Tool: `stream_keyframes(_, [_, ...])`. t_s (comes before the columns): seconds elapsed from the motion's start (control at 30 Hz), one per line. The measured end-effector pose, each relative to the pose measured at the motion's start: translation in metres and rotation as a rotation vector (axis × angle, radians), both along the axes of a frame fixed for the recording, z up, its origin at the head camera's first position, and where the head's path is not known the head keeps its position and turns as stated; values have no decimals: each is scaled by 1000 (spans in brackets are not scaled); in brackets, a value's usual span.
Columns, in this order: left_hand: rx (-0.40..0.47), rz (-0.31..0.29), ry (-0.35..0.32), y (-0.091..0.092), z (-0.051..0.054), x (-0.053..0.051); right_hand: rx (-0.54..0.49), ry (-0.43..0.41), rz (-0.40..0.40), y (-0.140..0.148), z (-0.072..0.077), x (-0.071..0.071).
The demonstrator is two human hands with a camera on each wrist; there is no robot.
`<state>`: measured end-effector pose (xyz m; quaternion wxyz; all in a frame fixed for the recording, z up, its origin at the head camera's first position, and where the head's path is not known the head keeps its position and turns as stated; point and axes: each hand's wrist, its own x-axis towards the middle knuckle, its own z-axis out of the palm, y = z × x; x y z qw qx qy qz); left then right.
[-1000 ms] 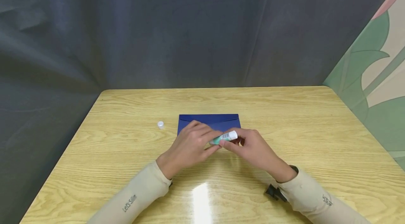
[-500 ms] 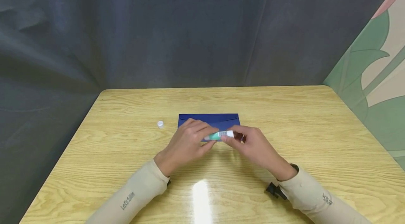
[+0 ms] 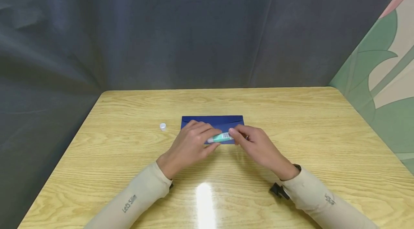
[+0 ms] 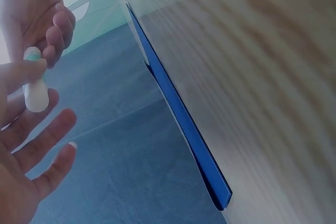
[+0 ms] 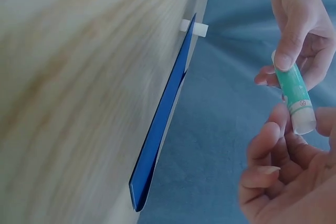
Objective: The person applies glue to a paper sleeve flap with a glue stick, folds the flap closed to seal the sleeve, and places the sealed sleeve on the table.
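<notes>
A green-and-white glue stick (image 3: 222,137) lies sideways between my hands, raised over the table. My left hand (image 3: 191,144) pinches its left end between thumb and fingers; the other fingers are spread in the left wrist view. At the opposite end, the thumb and index finger of my right hand (image 3: 260,148) hold the white base (image 5: 303,121), with the remaining fingers curled beneath. Below and behind the hands, a dark blue envelope (image 3: 213,119) rests on the table, its flap edge at the far side. My hands hide part of it in the head view.
A small white cap (image 3: 163,126) stands on the wooden table (image 3: 129,114) left of the envelope. A dark cloth (image 3: 194,31) hangs behind the table, and a leaf-patterned surface (image 3: 381,88) borders its right side.
The glue stick has shifted left and levelled out. My right thumb has moved from the tube's side onto its right end, while my left hand has drifted slightly left.
</notes>
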<state>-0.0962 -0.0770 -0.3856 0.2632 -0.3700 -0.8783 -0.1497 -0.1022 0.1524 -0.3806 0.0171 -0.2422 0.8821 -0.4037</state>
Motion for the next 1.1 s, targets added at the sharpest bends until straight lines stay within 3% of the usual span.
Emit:
stream_keyframes(0.17, [-14,25,-21,1,-2,-1,64,109,-12,-3,-3,-1])
stream_keyframes(0.37, [-3,27,-36,1,-3,-2,149,368,-46,-5,-8,-1])
stream_keyframes(0.47, [0,23,-34,1,-3,-2,176,457,-53,-5,-9,-2])
stream_keyframes(0.83, [2,26,-5,1,-1,-2,268,686,52,-1,-6,-9])
stream_keyframes(1.1, [10,23,1,1,-1,-2,300,751,69,0,-9,-10])
